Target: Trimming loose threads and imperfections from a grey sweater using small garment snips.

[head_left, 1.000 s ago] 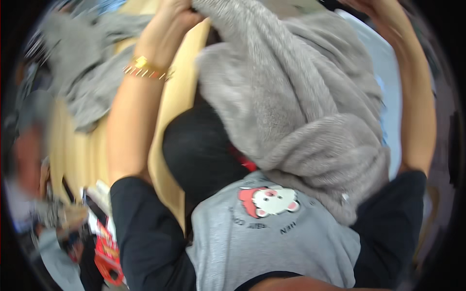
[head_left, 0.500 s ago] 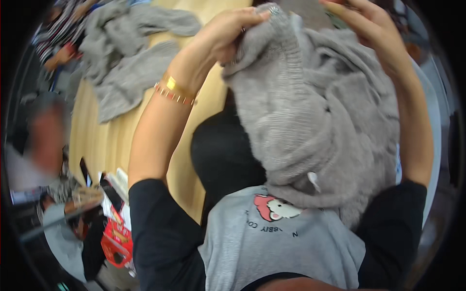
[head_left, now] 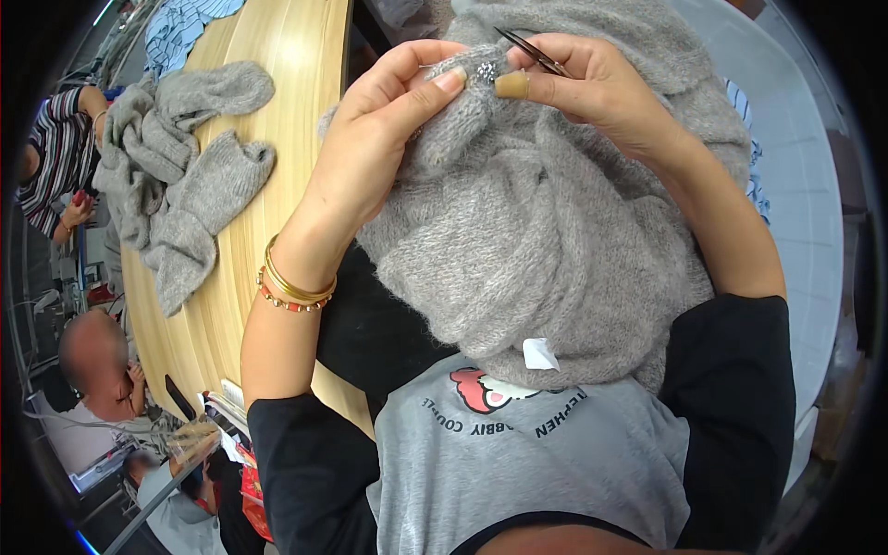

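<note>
A grey fuzzy knit garment hangs from my hands and spreads over my lap, with a small white tag near its lower end. My left hand is closed, pinching a gathered bit of the knit beside a silvery beaded spot. In my right hand is a slim dark tool with two pointed prongs, tweezers or thread snips, pointing up and left. That hand's thumb wears a tan finger cover and meets the fabric right by the beaded spot.
Another grey knit piece lies on the wooden table to the left, with blue striped cloth beyond it. A pale, round-edged surface stands at the right. Other people sit along the left side.
My hands have come down and closer together with the knit. The beaded spot now sits between them, and the dark pointed tool shows clearly in my right hand. My view has shifted.
</note>
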Demonstrator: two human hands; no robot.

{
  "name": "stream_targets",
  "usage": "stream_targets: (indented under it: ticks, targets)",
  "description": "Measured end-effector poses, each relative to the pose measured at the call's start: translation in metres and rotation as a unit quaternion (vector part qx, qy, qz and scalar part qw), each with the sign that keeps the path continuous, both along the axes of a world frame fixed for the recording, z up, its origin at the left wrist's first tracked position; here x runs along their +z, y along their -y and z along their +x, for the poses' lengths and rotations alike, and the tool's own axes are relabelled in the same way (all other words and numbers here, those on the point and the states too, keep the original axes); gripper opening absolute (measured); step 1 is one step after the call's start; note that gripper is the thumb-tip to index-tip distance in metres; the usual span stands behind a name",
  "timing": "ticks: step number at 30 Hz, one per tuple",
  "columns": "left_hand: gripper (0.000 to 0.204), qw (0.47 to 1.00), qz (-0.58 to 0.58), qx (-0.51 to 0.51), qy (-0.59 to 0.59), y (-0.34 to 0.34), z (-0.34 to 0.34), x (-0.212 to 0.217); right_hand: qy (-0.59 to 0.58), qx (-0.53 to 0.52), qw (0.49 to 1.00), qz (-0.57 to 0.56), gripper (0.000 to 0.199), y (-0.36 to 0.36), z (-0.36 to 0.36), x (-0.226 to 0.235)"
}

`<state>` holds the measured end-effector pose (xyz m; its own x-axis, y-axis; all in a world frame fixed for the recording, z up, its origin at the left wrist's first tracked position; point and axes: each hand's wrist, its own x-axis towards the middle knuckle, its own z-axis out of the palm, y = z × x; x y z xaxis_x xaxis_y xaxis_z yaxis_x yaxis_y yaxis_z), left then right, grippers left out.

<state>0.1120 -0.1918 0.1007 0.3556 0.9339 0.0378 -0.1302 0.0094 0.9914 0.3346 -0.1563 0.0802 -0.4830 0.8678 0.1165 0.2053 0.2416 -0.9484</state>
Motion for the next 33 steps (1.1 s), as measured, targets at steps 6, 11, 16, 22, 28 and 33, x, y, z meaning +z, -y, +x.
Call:
stream_targets:
  ticks: [6, 11, 16, 22, 28, 33]
  targets:
    - [0.031, 0.975, 0.185, 0.046, -0.11, -0.001, -0.008, -0.006, -0.022, 0.018, 0.998, -0.048, 0.026, 0.004, 0.004, -0.007]
    - [0.023, 0.954, 0.228, 0.064, -0.182, -0.003, -0.007, -0.011, -0.039, 0.011, 0.997, -0.066, 0.027, 0.005, 0.005, -0.006]
    - [0.019, 0.95, 0.228, 0.067, -0.202, 0.0, -0.01, -0.014, -0.046, 0.022, 0.997, -0.057, 0.031, 0.01, 0.003, -0.012]
    - [0.018, 0.975, 0.169, 0.072, -0.126, 0.001, -0.013, -0.016, -0.093, 0.052, 0.991, -0.083, 0.033, 0.01, 0.001, -0.015]
    - [0.019, 0.977, 0.177, 0.064, -0.096, -0.001, -0.015, -0.016, -0.094, 0.03, 0.99, -0.104, 0.031, 0.012, 0.0, -0.018]
    - [0.017, 0.965, 0.196, 0.059, -0.162, 0.005, -0.01, -0.016, -0.106, 0.026, 0.987, -0.121, 0.03, 0.013, 0.0, -0.02]
